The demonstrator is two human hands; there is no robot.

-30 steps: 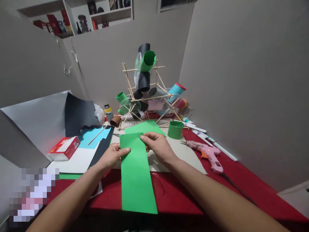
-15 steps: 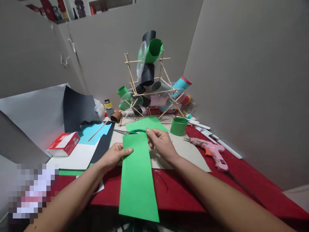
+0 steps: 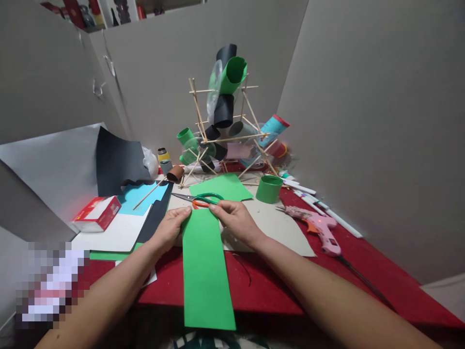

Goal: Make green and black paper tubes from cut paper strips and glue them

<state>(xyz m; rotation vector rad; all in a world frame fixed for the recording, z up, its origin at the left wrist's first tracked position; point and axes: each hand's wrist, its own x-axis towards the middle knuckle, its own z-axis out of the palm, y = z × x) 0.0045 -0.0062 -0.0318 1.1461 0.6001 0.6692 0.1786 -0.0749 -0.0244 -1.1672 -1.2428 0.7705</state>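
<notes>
Green paper strip point(image 3: 205, 271) is held at its far end, one corner pinched by the fingers point(image 3: 182, 213) of the left hand point(image 3: 167, 231), the other by the right hand point(image 3: 238, 220); its length is laid back over the red counter point(image 3: 276, 291) and past the near edge. Scissors point(image 3: 198, 198) are seen just beyond the fingers, a pink glue gun point(image 3: 316, 227) well to their right. The sheet is judged light, thin and easily creased, best gripped at corners or edges
</notes>
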